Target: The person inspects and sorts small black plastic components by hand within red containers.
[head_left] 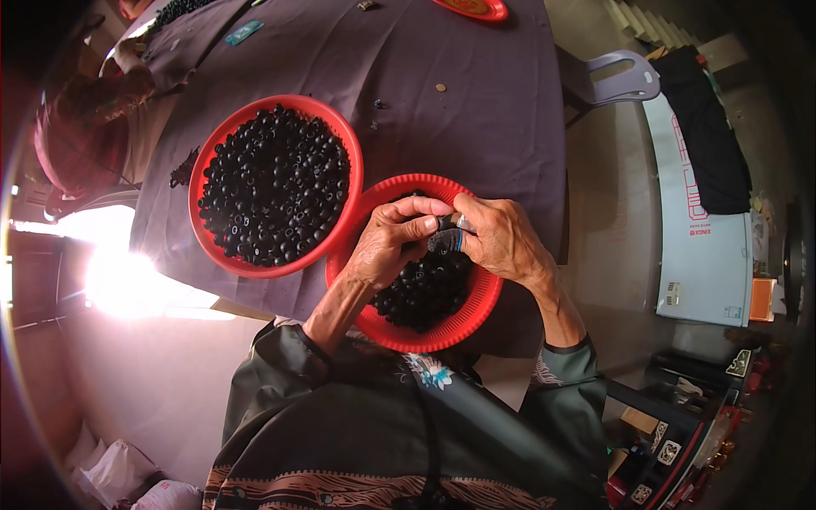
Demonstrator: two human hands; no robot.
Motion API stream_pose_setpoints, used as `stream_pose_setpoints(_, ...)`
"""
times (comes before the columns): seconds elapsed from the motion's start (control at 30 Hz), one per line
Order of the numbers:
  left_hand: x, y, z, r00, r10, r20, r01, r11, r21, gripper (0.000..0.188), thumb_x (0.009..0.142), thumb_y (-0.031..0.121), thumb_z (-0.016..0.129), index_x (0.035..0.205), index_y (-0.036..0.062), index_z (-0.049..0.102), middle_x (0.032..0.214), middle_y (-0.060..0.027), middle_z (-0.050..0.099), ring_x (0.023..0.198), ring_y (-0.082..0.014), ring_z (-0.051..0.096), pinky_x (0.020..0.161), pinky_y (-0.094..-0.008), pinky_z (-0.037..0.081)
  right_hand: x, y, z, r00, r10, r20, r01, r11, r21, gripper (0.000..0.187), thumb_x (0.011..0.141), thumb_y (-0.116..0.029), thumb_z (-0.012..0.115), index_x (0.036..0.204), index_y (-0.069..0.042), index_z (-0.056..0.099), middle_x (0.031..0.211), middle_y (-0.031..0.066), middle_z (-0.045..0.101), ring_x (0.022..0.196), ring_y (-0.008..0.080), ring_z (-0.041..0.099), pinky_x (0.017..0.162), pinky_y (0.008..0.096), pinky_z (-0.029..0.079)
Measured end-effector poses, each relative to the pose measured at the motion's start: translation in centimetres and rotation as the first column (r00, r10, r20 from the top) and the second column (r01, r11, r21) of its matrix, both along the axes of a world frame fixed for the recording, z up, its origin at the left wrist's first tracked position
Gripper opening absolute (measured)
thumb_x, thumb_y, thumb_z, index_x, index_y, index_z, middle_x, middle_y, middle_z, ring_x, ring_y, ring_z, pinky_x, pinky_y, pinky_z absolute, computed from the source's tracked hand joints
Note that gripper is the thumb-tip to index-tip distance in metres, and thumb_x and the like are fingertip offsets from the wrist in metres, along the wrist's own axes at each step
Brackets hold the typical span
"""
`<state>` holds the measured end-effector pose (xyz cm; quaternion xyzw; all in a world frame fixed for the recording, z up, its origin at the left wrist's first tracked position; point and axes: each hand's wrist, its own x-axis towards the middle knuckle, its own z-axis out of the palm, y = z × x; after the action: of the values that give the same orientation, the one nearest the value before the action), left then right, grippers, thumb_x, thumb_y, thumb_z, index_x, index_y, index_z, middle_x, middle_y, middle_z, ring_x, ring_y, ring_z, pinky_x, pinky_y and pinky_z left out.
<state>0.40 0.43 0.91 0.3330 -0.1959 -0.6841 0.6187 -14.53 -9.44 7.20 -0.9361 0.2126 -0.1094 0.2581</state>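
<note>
Both my hands meet over a red plastic basket [414, 342] holding small black round pieces [422, 293]. My left hand [389, 242] pinches a small black piece [444, 223] between thumb and fingertips. Curled close against it, my right hand [503, 238] grips something small, mostly hidden by its fingers. Dark grey material with a blue edge [448, 240] shows between the hands; I cannot tell what it is. To the left, a wider red basket [354, 161] is filled with many more black pieces [272, 183], several showing hollow round openings.
A purple-grey cloth [476, 110] covers the table. A red plate [500, 10] lies at the far edge, a teal packet [244, 33] at far left. A plastic chair [625, 78] and a white chest [701, 263] with black cloth stand right. Another person [81, 140] sits left.
</note>
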Motion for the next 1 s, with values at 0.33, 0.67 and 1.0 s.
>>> stream_pose_setpoints(0.33, -0.2, 0.0, 0.1, 0.993, -0.01, -0.118, 0.01, 1.0, -0.001, 0.015, 0.086, 0.011, 0.057, 0.099, 0.0059, 0.059, 0.095, -0.0027, 0.062, 0.088, -0.0122, 0.058, 0.077, -0.0261, 0.049, 0.3, 0.2, 0.2, 1.0, -0.013, 0.007, 0.013, 1.0, -0.011, 0.025, 0.077, -0.02, 0.065, 0.082, -0.001, 0.049, 0.066, 0.0157, 0.058, 0.064, 0.0361, 0.059, 0.054, 0.0394, 0.045)
stream_pose_setpoints(0.67, -0.7, -0.1, 0.7, 0.992, 0.013, -0.125, -0.008, 0.999, 0.038, 0.016, 0.085, 0.013, 0.059, 0.099, 0.0073, 0.061, 0.088, 0.0018, 0.06, 0.077, -0.0064, 0.054, 0.065, -0.0204, 0.045, 0.2, 0.4, -0.2, 0.999, -0.043, -0.005, 0.042, 0.996, -0.074, 0.027, 0.078, -0.022, 0.064, 0.075, -0.003, 0.046, 0.059, 0.0147, 0.053, 0.057, 0.0342, 0.058, 0.05, 0.0408, 0.043)
stream_pose_setpoints(1.0, -1.1, -0.3, 0.1, 0.994, 0.055, -0.1, -0.046, 0.995, 0.085, 0.012, 0.083, 0.012, 0.06, 0.094, 0.0063, 0.063, 0.074, 0.005, 0.054, 0.063, -0.0032, 0.044, 0.057, -0.0171, 0.039, 0.0, 0.4, -1.5, 1.0, -0.023, 0.014, 0.025, 0.977, -0.21, 0.02, 0.076, -0.014, 0.064, 0.073, -0.003, 0.047, 0.053, 0.0119, 0.055, 0.051, 0.0305, 0.059, 0.044, 0.0391, 0.046)
